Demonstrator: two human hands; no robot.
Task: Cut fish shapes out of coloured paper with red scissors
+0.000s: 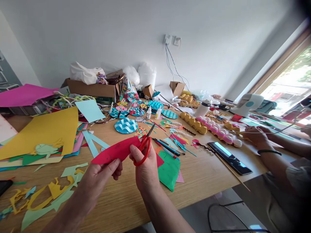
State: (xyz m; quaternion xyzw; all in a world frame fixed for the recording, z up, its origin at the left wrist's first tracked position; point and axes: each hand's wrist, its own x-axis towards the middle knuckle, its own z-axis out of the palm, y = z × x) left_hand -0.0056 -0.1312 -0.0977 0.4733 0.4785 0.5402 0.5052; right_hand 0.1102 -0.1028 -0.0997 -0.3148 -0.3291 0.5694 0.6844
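Observation:
A curved strip of red paper (116, 151) is pinched between the thumb and fingers of my left hand (104, 171). My right hand (145, 165) is closed round red-handled scissors (145, 147), whose blades point up and away from me, and its thumb also presses the red paper's right end. Small marks show on the paper. Beneath and right of my right hand lies a green sheet (169, 170). Pens (167, 147) rest just beyond it. Farther off is a round blue wavy-patterned piece (125, 125).
Coloured sheets (41, 129) and paper scraps (51, 194) cover the left side. A black phone (229, 157) and a thin stick (233, 173) lie right. Another person's hands (257, 136) work there. Egg-carton strips (194, 123) and glue bottles (148, 113) stand beyond.

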